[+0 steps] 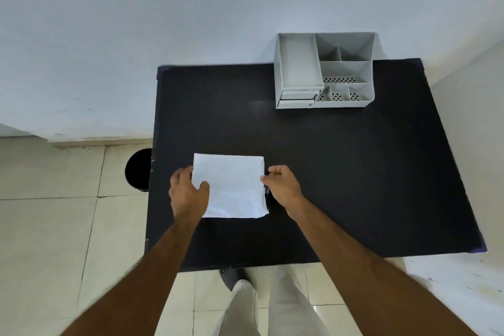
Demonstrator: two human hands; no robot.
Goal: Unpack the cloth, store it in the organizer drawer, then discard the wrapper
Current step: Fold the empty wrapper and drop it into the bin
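White folded cloth [231, 185], possibly in a clear wrapper though too hard to tell, flat on the black tabletop [354, 172] directly between both hands. Left hand [188, 191] spread over the packet's left edge, thumb on top, fingers partly curled, pinning more than gripping. Right hand [281, 183] loosely curled at the right edge, fingertips just touching or pinching it; cannot tell which. Probably steadying one side to work the other open. Grey organizer [324, 71] well beyond the right hand, at the far edge, small drawers [298, 98] shut on its front. Dark round bin [139, 169] on the tiled floor [54, 226], just left of the left hand. Plain pale wall [163, 22] behind.
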